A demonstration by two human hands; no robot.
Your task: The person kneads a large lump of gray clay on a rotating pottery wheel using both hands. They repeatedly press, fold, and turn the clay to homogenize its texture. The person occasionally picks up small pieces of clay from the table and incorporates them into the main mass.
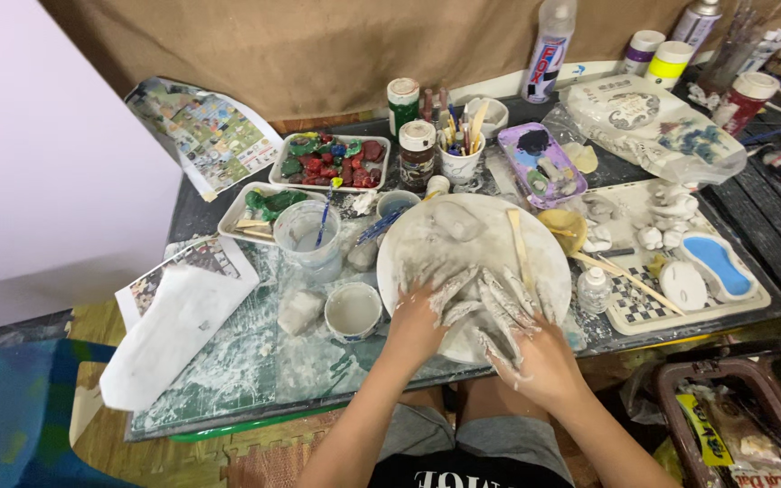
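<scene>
On the round white board [427, 248] in the middle of the counter [228, 380], both hands press on wet grey clay [479, 303]. The left hand [422, 312] lies flat, its fingers spread on the clay. The right hand [531, 348] crosses over beside it, fingers spread too, all smeared with clay. Neither grip pinches anything. I think the step here is squashing and smoothing the clay flat. The next move would need soft, even pushes, keeping the clay on the board. A wooden stick [521, 248] lies on the board close by. A small cup [352, 310] stands just left of the board.
</scene>
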